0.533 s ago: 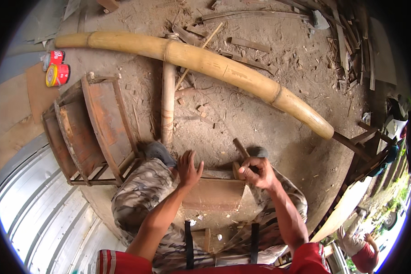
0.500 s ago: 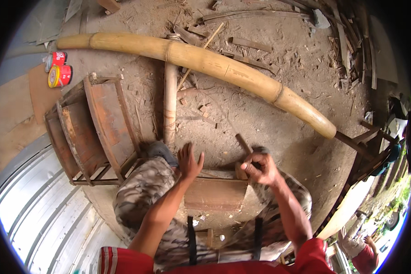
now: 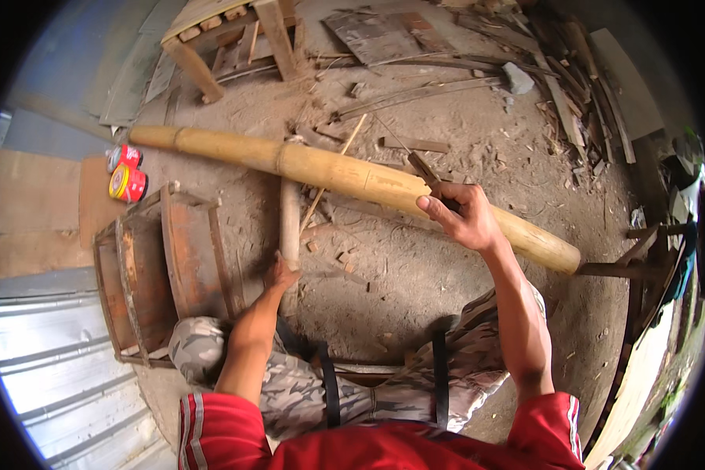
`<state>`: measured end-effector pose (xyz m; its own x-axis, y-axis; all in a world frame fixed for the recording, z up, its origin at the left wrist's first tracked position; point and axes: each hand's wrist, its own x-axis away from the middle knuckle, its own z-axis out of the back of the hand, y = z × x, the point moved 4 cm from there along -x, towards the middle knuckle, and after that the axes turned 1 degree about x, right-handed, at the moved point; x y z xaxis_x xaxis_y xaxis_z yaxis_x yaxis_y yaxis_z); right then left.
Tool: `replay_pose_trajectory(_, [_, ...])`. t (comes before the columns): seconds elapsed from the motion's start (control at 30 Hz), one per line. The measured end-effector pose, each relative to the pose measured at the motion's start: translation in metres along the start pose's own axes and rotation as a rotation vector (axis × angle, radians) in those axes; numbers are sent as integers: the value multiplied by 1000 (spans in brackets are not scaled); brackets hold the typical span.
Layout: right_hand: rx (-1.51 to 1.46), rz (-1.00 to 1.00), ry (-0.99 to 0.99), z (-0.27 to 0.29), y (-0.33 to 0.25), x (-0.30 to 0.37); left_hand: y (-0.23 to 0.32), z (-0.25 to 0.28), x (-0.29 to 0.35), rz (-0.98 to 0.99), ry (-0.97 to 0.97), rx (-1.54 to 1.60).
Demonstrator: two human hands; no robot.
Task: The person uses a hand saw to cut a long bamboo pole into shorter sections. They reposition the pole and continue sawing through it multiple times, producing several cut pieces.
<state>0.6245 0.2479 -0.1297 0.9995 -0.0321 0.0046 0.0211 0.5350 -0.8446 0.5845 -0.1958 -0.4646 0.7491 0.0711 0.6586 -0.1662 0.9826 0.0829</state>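
Note:
A long, thick yellow bamboo pole (image 3: pixel 345 174) lies across in front of me, with a small notch in its upper surface right of the middle. Beneath it a thinner bamboo post (image 3: pixel 289 215) runs back toward me. My left hand (image 3: pixel 282 274) is closed about this post near its close end, its fingers partly hidden. Just over the thick pole, beside the notch, my right hand (image 3: pixel 468 218) grips a slim tool (image 3: pixel 423 167). A dark, wider part shows in front of the fist, with a thin straight line reaching away from it; its exact kind is unclear.
Left of me stands a worn wooden rack (image 3: pixel 200 254), with red cans (image 3: pixel 133 186) behind it. A wooden bench (image 3: pixel 270 35) is at the far left. Scrap boards (image 3: pixel 560 94) and a grey stone (image 3: pixel 517 78) lie far right. Wood chips litter the dirt floor.
My right hand has moved from beside my knee up and forward to the thick bamboo, carrying the tool. My left hand has gone from open to closed on the thinner post. The view has shifted.

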Motion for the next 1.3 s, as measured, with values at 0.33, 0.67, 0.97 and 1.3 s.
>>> replay_pose_trajectory(0.33, [187, -137, 184, 42, -84, 4, 9, -11, 20, -5, 89, 51])
replay_pose_trajectory(0.67, [367, -208, 8, 11, -148, 22, 13, -13, 25, 33, -56, 31])
replay_pose_trajectory(0.97, [477, 44, -158, -20, -64, 18, -17, -19, 46, -75, -32, 40])
replay_pose_trajectory(1.3, [486, 93, -250, -35, -85, -17, 30, 45, 80, -139, 34, 69])
